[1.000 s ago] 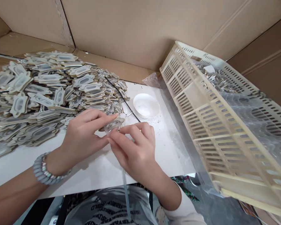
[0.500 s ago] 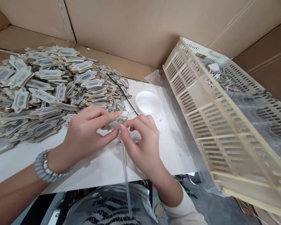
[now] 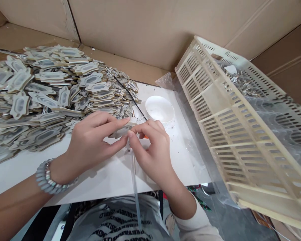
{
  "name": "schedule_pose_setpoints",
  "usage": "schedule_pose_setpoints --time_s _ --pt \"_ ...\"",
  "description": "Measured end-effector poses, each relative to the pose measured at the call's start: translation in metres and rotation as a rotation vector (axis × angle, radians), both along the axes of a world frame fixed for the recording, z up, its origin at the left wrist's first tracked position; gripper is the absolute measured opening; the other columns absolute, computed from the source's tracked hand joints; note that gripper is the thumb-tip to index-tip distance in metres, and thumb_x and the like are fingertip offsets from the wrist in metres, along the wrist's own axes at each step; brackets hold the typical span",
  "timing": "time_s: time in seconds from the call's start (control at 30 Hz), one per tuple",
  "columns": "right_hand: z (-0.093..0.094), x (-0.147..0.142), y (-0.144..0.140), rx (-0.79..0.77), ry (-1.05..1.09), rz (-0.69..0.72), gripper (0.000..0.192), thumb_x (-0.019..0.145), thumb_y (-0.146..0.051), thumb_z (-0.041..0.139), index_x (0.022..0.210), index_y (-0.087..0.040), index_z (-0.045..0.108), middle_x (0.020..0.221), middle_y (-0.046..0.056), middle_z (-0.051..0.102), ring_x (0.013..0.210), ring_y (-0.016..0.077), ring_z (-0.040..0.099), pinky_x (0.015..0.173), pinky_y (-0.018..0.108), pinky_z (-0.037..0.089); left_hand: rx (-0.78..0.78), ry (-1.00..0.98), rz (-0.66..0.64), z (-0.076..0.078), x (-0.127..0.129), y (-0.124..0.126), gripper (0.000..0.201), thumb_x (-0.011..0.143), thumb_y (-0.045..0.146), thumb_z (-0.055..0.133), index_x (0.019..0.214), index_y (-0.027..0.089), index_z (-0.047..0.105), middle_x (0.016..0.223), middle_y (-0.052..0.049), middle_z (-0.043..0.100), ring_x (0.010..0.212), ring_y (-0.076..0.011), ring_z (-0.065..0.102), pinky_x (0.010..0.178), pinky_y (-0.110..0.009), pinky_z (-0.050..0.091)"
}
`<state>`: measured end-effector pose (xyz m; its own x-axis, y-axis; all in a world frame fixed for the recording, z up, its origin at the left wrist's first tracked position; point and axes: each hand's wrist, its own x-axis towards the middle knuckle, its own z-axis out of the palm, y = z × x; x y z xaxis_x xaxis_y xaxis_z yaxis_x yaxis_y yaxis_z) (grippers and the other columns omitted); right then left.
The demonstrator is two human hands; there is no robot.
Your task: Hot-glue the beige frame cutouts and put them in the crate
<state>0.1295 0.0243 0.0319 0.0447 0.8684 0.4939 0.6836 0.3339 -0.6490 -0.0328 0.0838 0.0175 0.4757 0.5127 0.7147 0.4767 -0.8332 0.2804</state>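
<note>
Both hands meet over the white board (image 3: 110, 180) near the middle of the view, sharing one small flat piece (image 3: 120, 131), a beige, scalloped plaque like those in the heap beside it. The left hand (image 3: 90, 144) pinches this piece between thumb and forefinger; the piece sticks out from its fingertips at about 2 o'clock of the palm. A beaded bracelet (image 3: 46, 179) circles that wrist. The right hand (image 3: 153, 154) closes its thumb and forefinger on the piece's near right end, so the piece lies at roughly 10 o'clock from that hand's knuckles, touching both sets of fingertips. Something orange shows just under the right fingers, too hidden to name.

At 9 to 11 o'clock of the hands spreads a large pile of plaques (image 3: 45, 97), its near edge just beside the left fingers. A thin black wire (image 3: 130, 97) runs across the pile's right edge. At 1 o'clock from the hands, near but apart, sits a shallow white dish (image 3: 160, 108). A cream slotted plastic crate (image 3: 230, 110) lined with clear film stands tilted at 3 o'clock. A clear tube (image 3: 135, 187) runs toward 6 o'clock from below the hands. Cardboard walls (image 3: 145, 30) close the back.
</note>
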Motion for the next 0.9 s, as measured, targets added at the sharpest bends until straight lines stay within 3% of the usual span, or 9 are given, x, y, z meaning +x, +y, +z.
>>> schedule_pose_setpoints --time_s 0.33,0.53,0.73,0.8,0.9 --pt "-0.005 -0.005 0.002 0.103 -0.322 -0.181 0.029 0.098 -0.028 0.056 0.071 -0.021 0.064 0.069 0.003 0.062 0.070 0.0216 0.048 0.065 0.035 0.033 -0.002 0.031 0.000 -0.003 -0.001 0.002 0.027 0.094 0.021 0.064 0.118 0.032 0.061 0.079 0.001 0.061 0.071 -0.0165 0.059 0.068 -0.032 0.053" --pt "-0.007 -0.007 0.004 0.094 -0.349 -0.233 0.029 0.094 -0.033 0.066 0.067 -0.023 0.060 0.067 0.001 0.059 0.068 0.0205 0.049 0.062 0.034 0.030 0.022 0.025 -0.015 -0.005 -0.001 0.004 0.028 0.093 0.018 0.065 0.117 0.030 0.061 0.080 0.000 0.063 0.071 -0.0167 0.060 0.068 -0.031 0.053" --pt "-0.003 0.001 0.008 -0.102 -0.051 -0.179 0.025 0.083 -0.034 0.077 0.082 -0.024 0.054 0.080 -0.002 0.061 0.072 0.0170 0.055 0.067 0.031 0.038 -0.005 0.009 -0.025 -0.002 -0.001 0.001 0.029 0.092 0.018 0.065 0.117 0.033 0.062 0.083 0.002 0.065 0.074 -0.0159 0.062 0.070 -0.031 0.054" --pt "-0.003 0.005 0.010 -0.206 0.149 -0.077 0.027 0.081 -0.033 0.078 0.092 -0.025 0.054 0.084 -0.003 0.064 0.071 0.0152 0.057 0.067 0.029 0.042 -0.021 0.008 -0.054 -0.001 -0.001 0.001 0.029 0.093 0.016 0.064 0.117 0.031 0.062 0.084 0.002 0.065 0.076 -0.0154 0.063 0.070 -0.030 0.053" --pt "-0.003 0.010 0.011 -0.360 0.414 0.101 0.027 0.083 -0.033 0.076 0.095 -0.026 0.053 0.073 -0.007 0.063 0.063 0.0127 0.057 0.063 0.026 0.044 -0.005 -0.003 -0.142 0.001 -0.002 0.003 0.028 0.092 0.014 0.065 0.117 0.027 0.063 0.082 0.001 0.065 0.073 -0.0136 0.061 0.067 -0.028 0.052"
